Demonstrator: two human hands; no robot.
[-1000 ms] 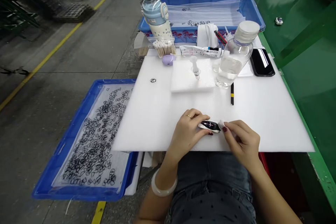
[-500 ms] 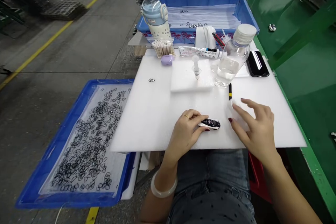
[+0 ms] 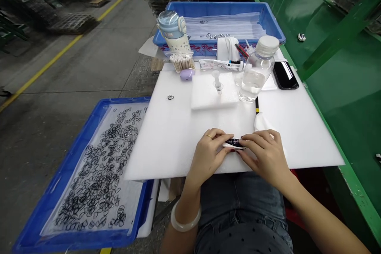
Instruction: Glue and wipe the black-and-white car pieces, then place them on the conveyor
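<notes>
A small black-and-white toy car (image 3: pixel 233 142) is held just above the front part of the white foam board (image 3: pixel 166 143). My left hand (image 3: pixel 210 152) pinches its left end between thumb and fingers. On its right end my right hand (image 3: pixel 264 152) has closed, with fingertips on top and the thumb below. Both hands cover the car's ends. A crumpled white cloth (image 3: pixel 261 121) lies just behind my right hand, partly hidden by it. Farther back, a syringe (image 3: pixel 218 82) stands upright in a white foam block (image 3: pixel 202 97).
A clear bottle (image 3: pixel 253 81) with liquid, a phone (image 3: pixel 285 75), a tube (image 3: pixel 220 65), cotton swabs (image 3: pixel 182 62) and a purple case (image 3: pixel 187 74) stand along the back. A blue tray (image 3: pixel 89 127) of thin black rings is at left, a blue bin (image 3: pixel 214 6) behind.
My right hand has come left from beside the white cloth, and its spread fingers have closed on the car's right end. My left hand keeps its pinch. The view has tilted slightly.
</notes>
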